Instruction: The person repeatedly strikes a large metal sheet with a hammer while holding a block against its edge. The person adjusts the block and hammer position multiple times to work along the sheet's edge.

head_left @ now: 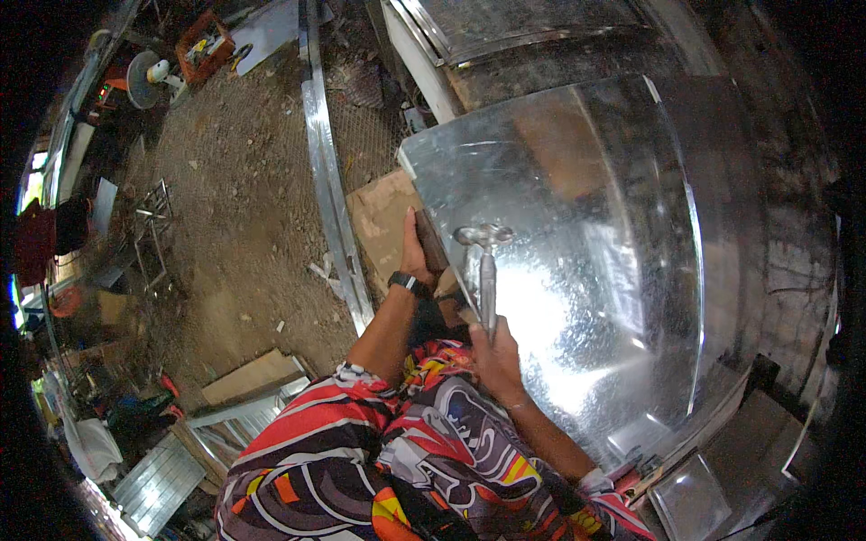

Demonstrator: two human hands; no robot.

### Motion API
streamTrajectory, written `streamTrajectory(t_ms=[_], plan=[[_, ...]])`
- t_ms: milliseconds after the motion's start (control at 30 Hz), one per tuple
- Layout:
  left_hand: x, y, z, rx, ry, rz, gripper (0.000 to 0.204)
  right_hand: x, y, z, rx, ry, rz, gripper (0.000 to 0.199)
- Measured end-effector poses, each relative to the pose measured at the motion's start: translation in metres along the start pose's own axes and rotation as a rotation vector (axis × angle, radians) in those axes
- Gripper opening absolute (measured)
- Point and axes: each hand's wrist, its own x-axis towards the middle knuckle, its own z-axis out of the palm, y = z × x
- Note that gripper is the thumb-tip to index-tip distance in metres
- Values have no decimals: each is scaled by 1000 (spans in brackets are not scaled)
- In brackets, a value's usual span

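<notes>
My right hand [498,358] is wrapped round the handle of a metal hammer [488,279]. The hammer's shiny double-ended head lies over a large sheet of bright metal [577,243], near its left edge. My left hand [415,252], with a dark band at the wrist, grips a dark wooden block [431,236] against that same edge. Part of the left hand's grip is hidden behind the block and the sheet. A pale brown board [381,212] lies just beyond the left hand.
Long metal strips [320,153] run along the dirt floor [225,216] to my left. An orange crate [204,47] and a standing fan [144,79] are at the far left. Metal frames [152,236] lie on the ground. More sheet pieces [690,500] sit at the lower right.
</notes>
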Motion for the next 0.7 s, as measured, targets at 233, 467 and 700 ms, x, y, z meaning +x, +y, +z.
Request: streamTrajectory(t_ms=[233,467,700], plan=[[-19,12,25,-109,-95,103,59,4,-54,-41,346,102,-141,19],[-33,32,54,-51,44,-60,63,11,-9,-5,-77,-79,-17,33],[-15,-1,4,-74,-142,-94,72,-3,-37,-36,262,50,-64,23]])
